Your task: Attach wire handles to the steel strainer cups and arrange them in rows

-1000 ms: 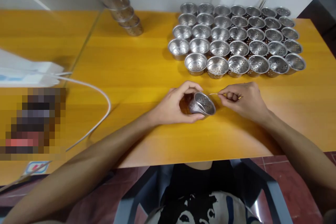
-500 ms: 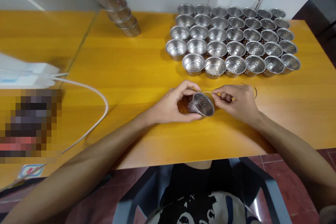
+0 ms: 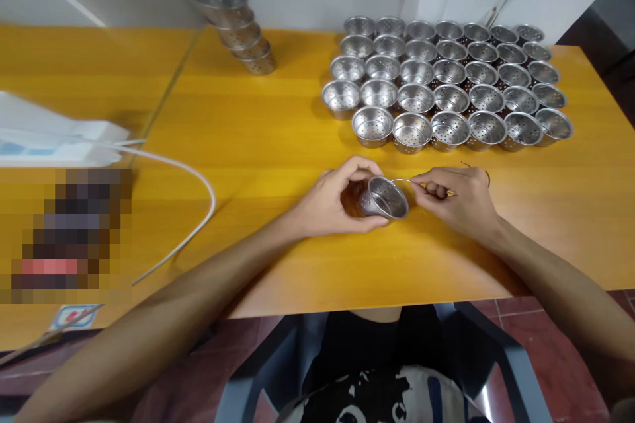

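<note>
My left hand [image 3: 340, 201] is wrapped round a small perforated metal cup [image 3: 384, 199], tilted with its mouth toward me and to the right. A thin wire [image 3: 401, 180] runs from the cup's rim area to my right hand [image 3: 454, 198], whose thumb and forefinger pinch it. More of the thin wire or strand curls out behind the right hand. Whether the wire passes through a hole in the cup is too small to tell.
Rows of similar perforated cups [image 3: 450, 129] stand at the back right of the yellow table [image 3: 278, 264]. A leaning stack of cups [image 3: 248, 36] is at the back left. On the left lie a white power strip [image 3: 64, 142] and a white cable [image 3: 211, 201].
My right hand has drawn slightly away from the cup, and a little more wire shows between them. The whole view has shifted slightly. My left hand keeps its hold.
</note>
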Available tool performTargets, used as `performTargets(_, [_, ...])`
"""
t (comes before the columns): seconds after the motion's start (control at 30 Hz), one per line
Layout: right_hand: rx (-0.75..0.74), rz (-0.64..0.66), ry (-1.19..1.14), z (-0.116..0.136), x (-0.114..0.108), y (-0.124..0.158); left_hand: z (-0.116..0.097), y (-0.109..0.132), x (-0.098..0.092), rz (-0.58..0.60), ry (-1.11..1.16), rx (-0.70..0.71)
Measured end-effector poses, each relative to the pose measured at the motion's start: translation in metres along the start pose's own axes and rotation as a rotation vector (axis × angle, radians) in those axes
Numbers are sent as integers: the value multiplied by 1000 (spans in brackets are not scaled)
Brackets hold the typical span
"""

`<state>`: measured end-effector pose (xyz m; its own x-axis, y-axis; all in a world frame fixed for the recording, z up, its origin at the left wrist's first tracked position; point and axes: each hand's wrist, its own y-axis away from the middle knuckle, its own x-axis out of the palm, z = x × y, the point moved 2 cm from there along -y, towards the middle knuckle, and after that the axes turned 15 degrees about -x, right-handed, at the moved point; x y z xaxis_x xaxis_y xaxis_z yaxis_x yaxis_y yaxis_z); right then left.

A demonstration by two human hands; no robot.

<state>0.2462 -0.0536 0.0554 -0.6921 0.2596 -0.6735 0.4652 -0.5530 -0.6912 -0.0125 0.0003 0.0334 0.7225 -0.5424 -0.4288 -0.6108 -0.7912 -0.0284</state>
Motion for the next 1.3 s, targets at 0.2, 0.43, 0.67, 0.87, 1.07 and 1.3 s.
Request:
performTargets(0.2, [21,5,51,0,3,1,-2,4,0,-89,-66,10])
performTargets(0.43, [30,-48,83,6,7,2,-7,2,2,-92,-218,210])
performTargets(0.67, [-59,-92,103,16,7,-4,-11,1,5,-103,-266,329])
performTargets(0.87, [-58,-99,130,15,7,-4,-9,2,6,-109,-301,326])
performTargets(1.07, [-25,-91,109,17,15,1,-10,2,7,-81,-315,290])
performTargets(1.3, [41,-71,50,14,9,-2,-4,3,5,-81,-281,211])
